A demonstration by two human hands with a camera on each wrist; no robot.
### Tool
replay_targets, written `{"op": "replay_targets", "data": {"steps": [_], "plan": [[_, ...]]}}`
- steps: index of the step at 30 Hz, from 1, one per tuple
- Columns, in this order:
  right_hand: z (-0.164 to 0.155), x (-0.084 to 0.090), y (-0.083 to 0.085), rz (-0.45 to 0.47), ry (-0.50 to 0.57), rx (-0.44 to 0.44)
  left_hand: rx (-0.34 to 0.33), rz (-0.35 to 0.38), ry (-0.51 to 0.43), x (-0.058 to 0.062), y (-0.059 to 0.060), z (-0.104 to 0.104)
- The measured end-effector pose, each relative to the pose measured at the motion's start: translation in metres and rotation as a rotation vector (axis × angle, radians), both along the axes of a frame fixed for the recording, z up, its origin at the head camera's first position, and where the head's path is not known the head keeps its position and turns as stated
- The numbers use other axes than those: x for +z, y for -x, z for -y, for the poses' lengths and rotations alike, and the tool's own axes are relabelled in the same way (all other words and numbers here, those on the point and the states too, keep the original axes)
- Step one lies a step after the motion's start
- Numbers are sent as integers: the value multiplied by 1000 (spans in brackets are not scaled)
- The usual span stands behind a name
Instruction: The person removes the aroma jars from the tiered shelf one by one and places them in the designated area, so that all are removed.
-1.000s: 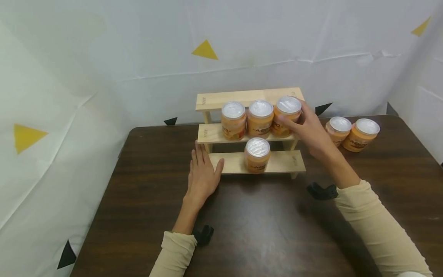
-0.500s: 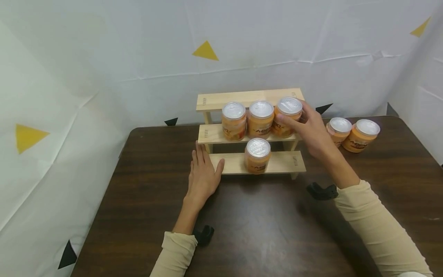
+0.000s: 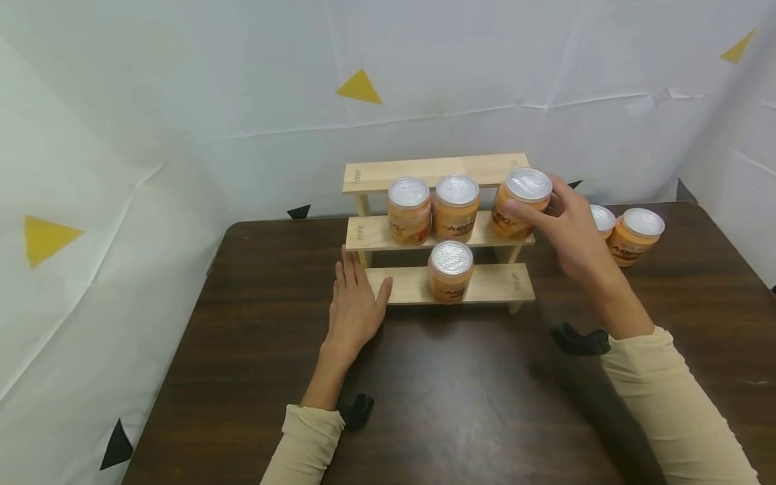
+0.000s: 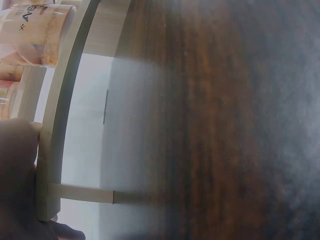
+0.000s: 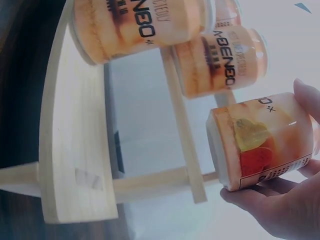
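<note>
While both cream sleeves reach forward over the dark table (image 3: pixel 254 350), the left hand (image 3: pixel 354 306) lies flat on the tabletop, fingers straight and together, thumb spread so that it touches the left end of the lowest step of the wooden rack (image 3: pixel 370 176); it holds nothing. On that lowest step, to the right of the hand, stands one orange jar (image 3: pixel 450 271) with a silver lid. Further right and higher, the right hand (image 3: pixel 570 232) is raised at the right end of the middle step, thumb and fingers curled round the held jar (image 3: pixel 520 202), which is upright and lifted just off the board, as the right wrist view shows. Two more jars (image 3: pixel 433 209) stand side by side on the middle step, close to the left of the held one. Behind the right hand, two further jars (image 3: pixel 636 234) lie on the table, one partly hidden by the hand. Beyond them hangs a white backdrop (image 3: pixel 182 81) with yellow triangles.
</note>
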State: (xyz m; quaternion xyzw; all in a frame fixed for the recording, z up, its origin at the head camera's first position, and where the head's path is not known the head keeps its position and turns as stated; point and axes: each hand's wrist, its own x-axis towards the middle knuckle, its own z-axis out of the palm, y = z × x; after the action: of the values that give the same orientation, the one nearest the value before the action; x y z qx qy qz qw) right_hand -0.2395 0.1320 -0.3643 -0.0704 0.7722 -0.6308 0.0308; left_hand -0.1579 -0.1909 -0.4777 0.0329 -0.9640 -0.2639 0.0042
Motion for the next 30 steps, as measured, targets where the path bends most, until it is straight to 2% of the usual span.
{"op": "replay_targets", "data": {"steps": [10,13,18,20,26,30], "plan": [[-26,5,-5,39,-68,-43,-3,-7,-35,2,-2,-1],[-35,6,-8,35,-48,-62,-1,-7,-29,2,-1,-1],[-49,6,-13,40,97,-92,2,-10,-20,3,-1,-1],[-55,7,-16,50,103,-111,1,-13,-21,4,-2,-1],[-71,6,-23,52,-60,-159,2,-8,-26,5,-3,0],[-83,3,-28,39,52,-168,1,-14,-22,5,-2,-1]]}}
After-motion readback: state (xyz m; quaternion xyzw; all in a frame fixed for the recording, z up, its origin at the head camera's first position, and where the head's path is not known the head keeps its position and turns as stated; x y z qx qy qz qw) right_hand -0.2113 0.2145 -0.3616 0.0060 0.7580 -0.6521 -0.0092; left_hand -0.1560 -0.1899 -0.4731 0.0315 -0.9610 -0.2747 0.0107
